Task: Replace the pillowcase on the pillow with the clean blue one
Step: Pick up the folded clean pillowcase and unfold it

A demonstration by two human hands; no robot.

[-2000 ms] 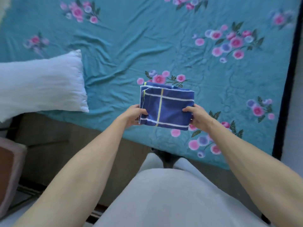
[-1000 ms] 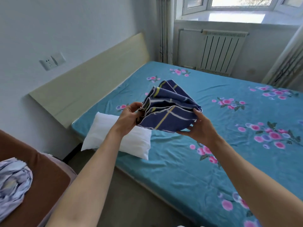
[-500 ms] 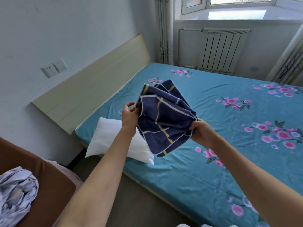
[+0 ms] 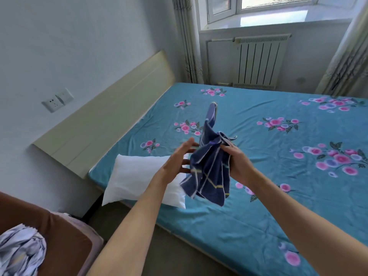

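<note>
The dark blue pillowcase (image 4: 211, 170) with white and yellow stripes hangs bunched in the air above the bed's near edge, one end flung upward. My right hand (image 4: 237, 162) grips it at its middle. My left hand (image 4: 177, 160) is just to its left with fingers spread, and its fingertips are at the cloth's edge. Behind and below my left hand, the bare white pillow (image 4: 137, 180) lies on the teal floral sheet at the bed's near left corner.
The bed (image 4: 278, 196) with its beige headboard (image 4: 111, 114) fills the middle. A brown chair (image 4: 59, 236) at the lower left carries a crumpled pale patterned cloth (image 4: 20, 253). A radiator (image 4: 258, 60), window and curtains are behind the bed.
The pillowcase has come unfolded and now dangles from my right hand alone. My left hand has let go of its edge and opened beside it.
</note>
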